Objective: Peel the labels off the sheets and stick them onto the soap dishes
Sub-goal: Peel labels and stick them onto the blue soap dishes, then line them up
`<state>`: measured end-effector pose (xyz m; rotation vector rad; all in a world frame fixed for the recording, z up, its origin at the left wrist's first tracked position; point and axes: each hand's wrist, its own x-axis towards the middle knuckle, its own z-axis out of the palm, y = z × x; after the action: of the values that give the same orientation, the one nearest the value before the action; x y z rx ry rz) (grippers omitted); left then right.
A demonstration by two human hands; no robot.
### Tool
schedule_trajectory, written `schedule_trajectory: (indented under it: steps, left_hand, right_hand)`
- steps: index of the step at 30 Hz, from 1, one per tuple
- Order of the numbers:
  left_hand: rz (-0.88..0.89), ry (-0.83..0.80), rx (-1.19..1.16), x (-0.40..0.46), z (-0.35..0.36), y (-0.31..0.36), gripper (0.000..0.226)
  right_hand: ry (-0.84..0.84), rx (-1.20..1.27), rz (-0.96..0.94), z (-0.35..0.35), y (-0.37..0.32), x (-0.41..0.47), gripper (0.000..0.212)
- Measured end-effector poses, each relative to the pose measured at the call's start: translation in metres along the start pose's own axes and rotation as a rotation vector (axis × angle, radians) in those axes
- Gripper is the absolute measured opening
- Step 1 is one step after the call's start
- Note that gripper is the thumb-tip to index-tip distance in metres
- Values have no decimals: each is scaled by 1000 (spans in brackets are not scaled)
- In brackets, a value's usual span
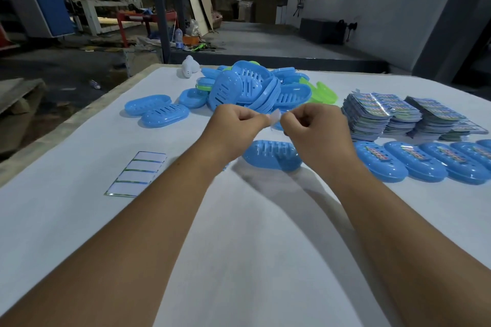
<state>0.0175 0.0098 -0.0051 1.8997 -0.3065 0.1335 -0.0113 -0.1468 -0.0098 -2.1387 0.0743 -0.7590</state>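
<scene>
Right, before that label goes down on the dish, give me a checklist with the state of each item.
1. Label pinched between left hand and right hand: ok.
2. Label fully free of its backing: cannot tell, the fingers hide most of it.
3. Bare blue soap dish lying just below the hands: ok.
4. That dish has no label yet: ok on the part in view; the hands cover the rest.
5. Row of labelled dishes to the right, apart from the target: ok.
6. Spent backing sheet to the left, out of the way on the table: ok.
</scene>
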Motion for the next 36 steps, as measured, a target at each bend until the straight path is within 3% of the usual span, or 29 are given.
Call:
schedule_trajectory:
  steps: [5, 15, 20, 36]
  left_hand:
    - [-2, -45, -36, -3, 3, 0, 16]
    - [-58, 23, -34, 3, -1, -6, 22]
    - [-98, 61, 22, 4, 1, -3, 19]
    - [-128, 30, 33, 3, 3, -5, 18]
  right_hand:
    - [-39, -26, -69, 2, -1, -3, 24]
    - [-140, -98, -143, 3, 2, -4, 30]
    - [-40, -104, 0, -5, 9, 4, 35]
    - [-113, 170, 268, -12, 7, 6, 40]
